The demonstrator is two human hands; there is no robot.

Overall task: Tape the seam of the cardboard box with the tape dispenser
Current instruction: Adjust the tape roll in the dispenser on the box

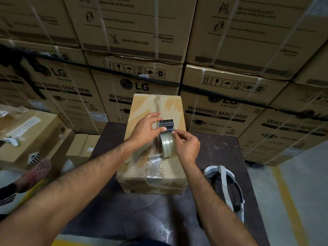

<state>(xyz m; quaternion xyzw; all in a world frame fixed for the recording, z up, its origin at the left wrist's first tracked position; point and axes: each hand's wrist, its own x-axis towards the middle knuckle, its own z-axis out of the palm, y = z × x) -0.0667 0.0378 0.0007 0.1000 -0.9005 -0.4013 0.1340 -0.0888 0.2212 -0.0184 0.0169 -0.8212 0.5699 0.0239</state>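
A long cardboard box (pixel 170 107) lies on a dark table (pixel 142 213), its top seam running away from me and covered with crinkled clear tape. A tape dispenser (pixel 166 129) with a serrated metal blade and a clear tape roll stands on the box top near its middle. My left hand (pixel 147 129) grips the dispenser's metal head from the left, thumb pressed on the plate. From the right, my right hand (pixel 186 145) pinches at the tape just behind the blade and rests against the roll.
Strapped washing machine cartons (pixel 218 114) form a wall right behind the table. A white headset (pixel 225 181) lies on the table to the right of the box. At left, smaller cardboard boxes (pixel 32 132) stand, with another person's foot in a pink clog (pixel 38 170).
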